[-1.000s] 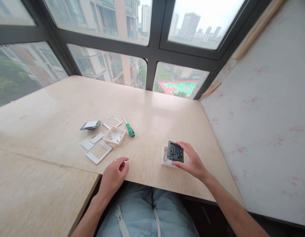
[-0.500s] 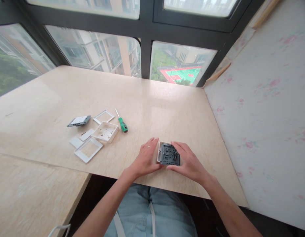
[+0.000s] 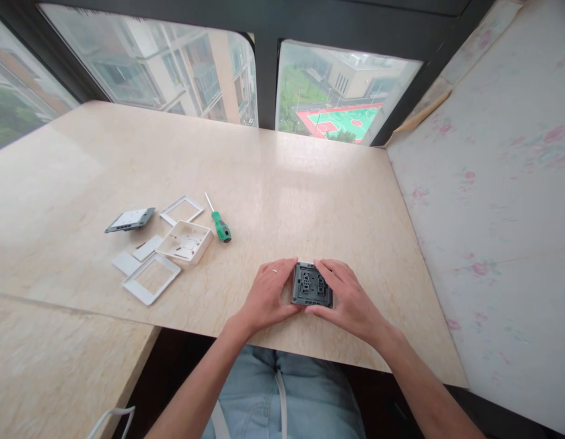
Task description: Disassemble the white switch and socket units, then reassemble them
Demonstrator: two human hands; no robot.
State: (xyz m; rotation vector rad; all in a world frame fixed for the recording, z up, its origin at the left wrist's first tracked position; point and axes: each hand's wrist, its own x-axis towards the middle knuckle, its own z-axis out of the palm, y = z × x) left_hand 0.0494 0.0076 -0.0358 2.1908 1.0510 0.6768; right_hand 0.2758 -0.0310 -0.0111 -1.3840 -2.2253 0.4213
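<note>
Fingers of the bare right hand (image 3: 344, 296) are covering part of a dark grey, square plastic module (image 3: 312, 288).
The module is concealing its own underside; the bottom edge is cropping both bare forearms (image 3: 202, 379) and a thin white cable (image 3: 118, 411), while dark specks (image 3: 178, 247) inside an open, square white plastic box (image 3: 201, 250) are defying identification.

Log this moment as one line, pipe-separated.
left hand: around left edge of dark-grey square switch module | right hand: around its right edge | nearby: green-handled metal screwdriver, white square open box
</note>
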